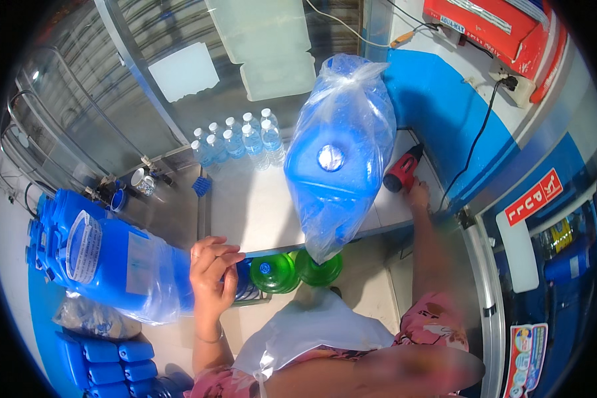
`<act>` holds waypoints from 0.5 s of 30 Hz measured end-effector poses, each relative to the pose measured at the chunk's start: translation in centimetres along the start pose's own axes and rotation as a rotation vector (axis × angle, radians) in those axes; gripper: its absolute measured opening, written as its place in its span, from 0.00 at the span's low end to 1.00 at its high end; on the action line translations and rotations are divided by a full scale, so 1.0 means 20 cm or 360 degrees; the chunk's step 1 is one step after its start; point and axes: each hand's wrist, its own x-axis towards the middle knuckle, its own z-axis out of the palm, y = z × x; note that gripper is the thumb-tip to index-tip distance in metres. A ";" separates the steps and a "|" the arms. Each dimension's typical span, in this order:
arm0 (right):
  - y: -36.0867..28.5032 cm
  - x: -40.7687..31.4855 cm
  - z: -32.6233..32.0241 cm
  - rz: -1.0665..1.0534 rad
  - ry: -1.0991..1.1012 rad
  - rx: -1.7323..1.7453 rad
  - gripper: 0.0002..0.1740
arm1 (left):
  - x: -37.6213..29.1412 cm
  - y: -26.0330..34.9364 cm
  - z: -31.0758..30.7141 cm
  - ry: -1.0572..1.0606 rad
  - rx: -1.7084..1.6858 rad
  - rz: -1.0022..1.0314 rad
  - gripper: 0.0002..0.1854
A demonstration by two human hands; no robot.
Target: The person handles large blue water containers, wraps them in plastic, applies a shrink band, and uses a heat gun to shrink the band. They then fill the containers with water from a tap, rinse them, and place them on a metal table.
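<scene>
My right hand (418, 195) is at the handle of a red and black heat gun (403, 169), which lies towards the right end of the white counter (258, 209). Its fingers are partly curled there, and how firmly they hold the handle cannot be told. Held up over the counter's front edge, my left hand (214, 271) is empty, fingers loosely bent and apart. Between the hands stands a blue plastic water container (331, 184), wrapped in a clear plastic bag that is gathered at its far end. A white cap covering shows through the bag.
Small water bottles (252, 142) with white caps stand at the counter's back left. A blue brush (201, 186) lies near the steel sink (174, 209). Large blue containers (109, 263) are at left. Green round bottles (273, 272) sit below the counter. A black cord (477, 142) hangs at right.
</scene>
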 end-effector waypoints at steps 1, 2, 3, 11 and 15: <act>0.03 0.04 0.05 -0.0075 0.0034 -0.0034 0.39 | 0.02 0.02 0.02 -0.0005 0.0028 0.0018 0.09; 0.06 0.08 0.09 -0.0046 -0.0072 0.0019 0.38 | 0.03 0.04 0.03 -0.0013 0.0057 0.0031 0.10; 0.09 0.12 0.12 -0.0057 -0.0145 0.0076 0.37 | 0.04 0.06 0.03 -0.0021 0.0085 0.0044 0.11; -0.06 0.08 -0.05 0.0112 -0.0404 0.1806 0.15 | 0.04 0.10 -0.19 0.0080 0.0275 0.0067 0.16; -0.38 -0.10 -0.74 -0.0118 -0.0388 0.2182 0.19 | 0.06 0.12 -0.46 0.0102 0.0571 0.0207 0.17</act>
